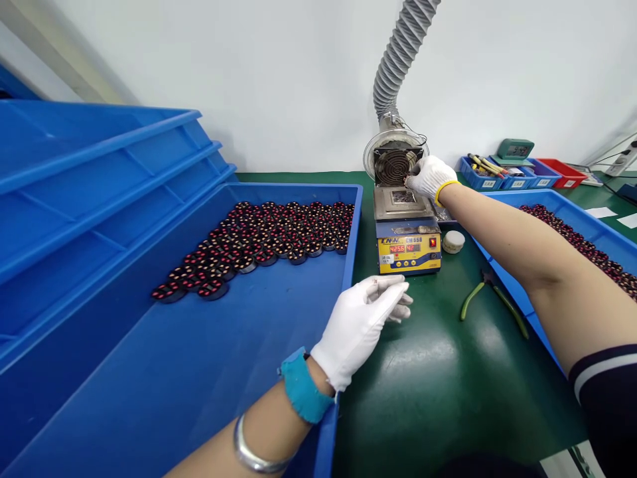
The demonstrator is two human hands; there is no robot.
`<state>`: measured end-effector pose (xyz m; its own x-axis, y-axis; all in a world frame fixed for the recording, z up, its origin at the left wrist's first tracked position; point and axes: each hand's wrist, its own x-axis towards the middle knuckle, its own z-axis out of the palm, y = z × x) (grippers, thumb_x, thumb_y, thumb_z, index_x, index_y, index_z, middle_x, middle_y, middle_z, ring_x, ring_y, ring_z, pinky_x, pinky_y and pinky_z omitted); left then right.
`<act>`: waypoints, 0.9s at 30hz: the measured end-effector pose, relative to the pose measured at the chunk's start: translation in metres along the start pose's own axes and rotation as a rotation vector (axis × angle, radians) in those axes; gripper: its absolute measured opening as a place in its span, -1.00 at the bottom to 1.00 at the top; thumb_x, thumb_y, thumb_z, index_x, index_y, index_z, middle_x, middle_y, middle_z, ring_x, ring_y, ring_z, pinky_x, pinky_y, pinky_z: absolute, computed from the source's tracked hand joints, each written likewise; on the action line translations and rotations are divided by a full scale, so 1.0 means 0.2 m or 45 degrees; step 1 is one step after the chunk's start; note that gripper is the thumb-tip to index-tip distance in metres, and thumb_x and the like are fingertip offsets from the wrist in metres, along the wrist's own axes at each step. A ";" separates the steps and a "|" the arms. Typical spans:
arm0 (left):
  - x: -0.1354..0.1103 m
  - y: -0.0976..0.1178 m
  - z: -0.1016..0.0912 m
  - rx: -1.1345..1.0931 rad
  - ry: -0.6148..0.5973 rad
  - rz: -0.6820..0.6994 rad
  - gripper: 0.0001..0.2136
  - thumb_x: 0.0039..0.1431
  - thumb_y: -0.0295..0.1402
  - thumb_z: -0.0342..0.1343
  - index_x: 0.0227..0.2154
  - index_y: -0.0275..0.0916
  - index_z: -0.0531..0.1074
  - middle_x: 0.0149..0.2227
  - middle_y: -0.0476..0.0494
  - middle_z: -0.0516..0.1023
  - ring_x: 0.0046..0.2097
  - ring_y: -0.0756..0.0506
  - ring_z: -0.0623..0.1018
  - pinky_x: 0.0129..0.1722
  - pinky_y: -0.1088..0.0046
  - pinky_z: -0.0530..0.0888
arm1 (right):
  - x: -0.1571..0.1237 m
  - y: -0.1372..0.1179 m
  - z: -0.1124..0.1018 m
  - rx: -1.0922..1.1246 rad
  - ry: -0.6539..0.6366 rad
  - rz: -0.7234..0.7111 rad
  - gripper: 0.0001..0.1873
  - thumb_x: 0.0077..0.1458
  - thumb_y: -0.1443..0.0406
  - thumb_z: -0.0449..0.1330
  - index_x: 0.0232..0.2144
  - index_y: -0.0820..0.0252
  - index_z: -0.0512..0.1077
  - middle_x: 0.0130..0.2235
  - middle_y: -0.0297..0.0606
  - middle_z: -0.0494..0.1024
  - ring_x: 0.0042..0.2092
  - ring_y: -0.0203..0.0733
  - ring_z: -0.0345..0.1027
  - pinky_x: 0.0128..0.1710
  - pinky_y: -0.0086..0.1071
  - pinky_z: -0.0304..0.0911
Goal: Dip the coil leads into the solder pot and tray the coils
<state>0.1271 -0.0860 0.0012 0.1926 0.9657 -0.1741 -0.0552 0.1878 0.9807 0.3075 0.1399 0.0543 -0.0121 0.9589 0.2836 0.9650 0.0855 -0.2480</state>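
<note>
My left hand (361,322), in a white glove, hangs over the right rim of the large blue bin. Its thumb and fingers are drawn together in a loose pinch; whatever they hold, if anything, is hidden. My right hand (432,178), also gloved, reaches over a yellow-fronted heated pot (409,252) with a red digital display. Its fingertips are closed on a small dark part (409,180), mostly covered by the glove and too small to name. Many round black parts with red and copper marks (271,232) lie in the big blue bin (249,332).
A grey duct (405,56) rises behind the pot. Green-handled cutters (492,299) and a small round white tin (453,241) lie on the green table. At right, another blue bin (522,199) holds reddish parts. Stacked blue bins (99,186) stand at left.
</note>
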 end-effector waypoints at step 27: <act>0.38 -0.08 -0.68 2.094 0.429 -0.040 -0.33 0.17 0.20 -0.32 -0.06 -0.25 0.39 0.04 -0.35 0.47 -0.02 -0.39 0.49 -0.13 0.13 0.42 | -0.67 1.10 -0.36 -0.381 -0.531 0.549 -0.69 -0.06 0.19 0.24 -0.22 0.11 0.58 -0.34 -0.28 0.61 -0.27 -0.18 0.49 -0.29 -0.40 0.36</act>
<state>0.0092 0.0088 -0.0401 -0.0422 0.9991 0.0094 0.9990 0.0424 -0.0167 0.5403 0.0107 0.0295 0.3487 0.9199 -0.1797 0.9364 -0.3499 0.0259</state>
